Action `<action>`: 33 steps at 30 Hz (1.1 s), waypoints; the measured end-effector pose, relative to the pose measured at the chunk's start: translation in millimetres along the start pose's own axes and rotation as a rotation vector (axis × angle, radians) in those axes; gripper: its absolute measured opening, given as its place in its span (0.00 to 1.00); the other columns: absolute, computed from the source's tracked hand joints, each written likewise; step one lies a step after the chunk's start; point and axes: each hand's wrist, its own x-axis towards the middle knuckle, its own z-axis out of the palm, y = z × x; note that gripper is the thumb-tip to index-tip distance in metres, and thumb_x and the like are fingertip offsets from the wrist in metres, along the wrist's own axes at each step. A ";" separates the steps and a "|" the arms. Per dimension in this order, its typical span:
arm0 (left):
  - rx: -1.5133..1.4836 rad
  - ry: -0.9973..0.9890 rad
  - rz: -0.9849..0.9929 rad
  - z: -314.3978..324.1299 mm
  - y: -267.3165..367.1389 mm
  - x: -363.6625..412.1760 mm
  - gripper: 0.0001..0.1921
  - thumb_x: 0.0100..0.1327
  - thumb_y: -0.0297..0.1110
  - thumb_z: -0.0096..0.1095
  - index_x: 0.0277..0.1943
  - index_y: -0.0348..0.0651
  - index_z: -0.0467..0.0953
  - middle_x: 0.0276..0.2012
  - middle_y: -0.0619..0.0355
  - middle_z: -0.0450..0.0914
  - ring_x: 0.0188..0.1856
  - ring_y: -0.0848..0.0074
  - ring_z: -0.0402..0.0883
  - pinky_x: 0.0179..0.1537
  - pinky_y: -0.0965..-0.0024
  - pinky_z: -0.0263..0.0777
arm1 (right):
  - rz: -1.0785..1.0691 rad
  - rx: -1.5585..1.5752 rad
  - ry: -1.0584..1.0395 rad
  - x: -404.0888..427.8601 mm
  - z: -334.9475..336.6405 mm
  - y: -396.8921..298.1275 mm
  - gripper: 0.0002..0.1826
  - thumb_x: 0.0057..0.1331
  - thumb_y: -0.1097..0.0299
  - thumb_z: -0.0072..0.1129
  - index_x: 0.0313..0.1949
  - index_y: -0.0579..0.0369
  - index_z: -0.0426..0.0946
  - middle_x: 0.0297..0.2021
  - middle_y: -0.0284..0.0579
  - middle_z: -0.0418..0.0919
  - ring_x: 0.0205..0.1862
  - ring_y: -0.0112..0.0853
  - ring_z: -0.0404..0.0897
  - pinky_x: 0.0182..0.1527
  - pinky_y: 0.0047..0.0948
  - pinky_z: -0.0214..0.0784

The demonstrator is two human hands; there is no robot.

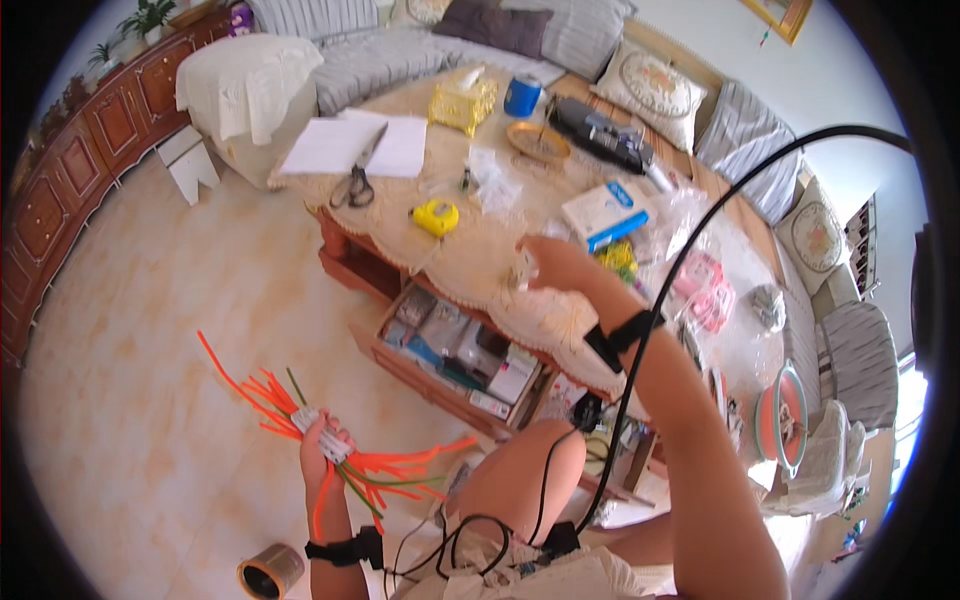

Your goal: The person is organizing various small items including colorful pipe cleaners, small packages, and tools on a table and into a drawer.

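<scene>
My left hand (319, 442) is closed around a bundle of orange and green chenille stems (390, 466), held over the floor at lower left. A pale printed paper band (334, 449) wraps the stems at their middle, and their ends fan out on both sides. Over the table's near part, the fingers of my right hand (556, 264) are bent around a small white item (523, 271), too blurred to identify. Left of that hand, a yellow tape measure (436, 217) rests on the lace tablecloth (480, 247). Scissors (360, 176) lie partly over white paper sheets (319, 148).
Below the tabletop, an open drawer (442, 390) full of packets juts toward me. A black cable (679, 262) arcs past my right arm. A blue-and-white box (604, 214), a gold tissue box (463, 105) and a pink-green basin (766, 420) surround the work area. A bin (289, 566) stands at lower left.
</scene>
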 end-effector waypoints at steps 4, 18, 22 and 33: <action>-0.005 0.015 0.023 1.2 4.6 -5.8 0.08 0.57 0.33 0.50 0.40 0.43 0.66 0.24 0.62 0.68 0.21 0.77 0.68 0.21 0.72 0.66 | 0.004 -0.088 -0.036 7.6 -2.2 6.8 0.28 0.40 0.68 0.61 0.44 0.52 0.65 0.35 0.52 0.73 0.39 0.45 0.72 0.40 0.38 0.64; 0.025 0.020 0.007 17.5 7.0 -16.2 0.10 0.57 0.33 0.49 0.41 0.44 0.65 0.24 0.63 0.67 0.21 0.78 0.68 0.20 0.72 0.67 | 0.119 0.093 0.101 -8.9 -2.0 -2.3 0.27 0.40 0.66 0.61 0.43 0.54 0.67 0.27 0.52 0.74 0.33 0.44 0.74 0.37 0.35 0.65; 0.061 0.060 0.026 15.1 10.3 -17.0 0.10 0.57 0.33 0.49 0.42 0.43 0.65 0.24 0.63 0.67 0.22 0.78 0.68 0.20 0.72 0.67 | 0.075 0.201 0.234 -34.1 -11.9 -43.4 0.26 0.41 0.65 0.61 0.42 0.53 0.68 0.28 0.52 0.74 0.31 0.43 0.74 0.35 0.35 0.65; 0.043 0.167 0.092 -14.7 25.4 -10.4 0.10 0.57 0.32 0.49 0.42 0.42 0.65 0.24 0.62 0.68 0.21 0.78 0.68 0.21 0.74 0.65 | -0.063 0.247 -0.098 11.5 145.9 -85.1 0.16 0.43 0.70 0.55 0.34 0.57 0.67 0.28 0.54 0.74 0.33 0.47 0.74 0.36 0.40 0.66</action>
